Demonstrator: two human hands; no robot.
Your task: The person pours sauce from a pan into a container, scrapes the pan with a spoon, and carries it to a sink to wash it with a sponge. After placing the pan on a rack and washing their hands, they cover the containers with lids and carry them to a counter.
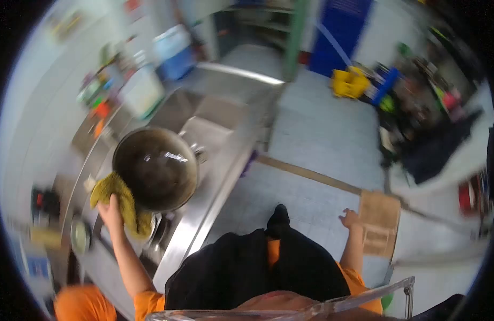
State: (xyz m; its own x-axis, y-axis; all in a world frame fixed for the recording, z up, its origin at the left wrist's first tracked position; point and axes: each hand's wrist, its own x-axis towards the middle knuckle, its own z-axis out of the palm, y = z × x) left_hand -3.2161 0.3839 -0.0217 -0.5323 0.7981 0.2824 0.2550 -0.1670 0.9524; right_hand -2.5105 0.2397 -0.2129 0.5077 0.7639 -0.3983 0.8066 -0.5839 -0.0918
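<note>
My left hand (111,211) is closed on a yellow-green cloth (130,208), which lies against the near-left edge of a large dark wok (156,168). Whether a handle is under the cloth is hidden. The wok is over the steel sink counter, its hollow inside facing me, with light glinting off it. On my other side, my right hand (351,218) hangs low over the floor, holding nothing, its fingers loosely apart. From this viewpoint it appears beside a flat brown cardboard piece (379,222).
Beyond the wok is a steel sink basin (207,115). Jugs with blue (175,51) and pale liquid (141,91) stand along the wall. A yellow mop bucket (350,83) is on the floor ahead. An orange-clothed person (84,304) is close at lower left.
</note>
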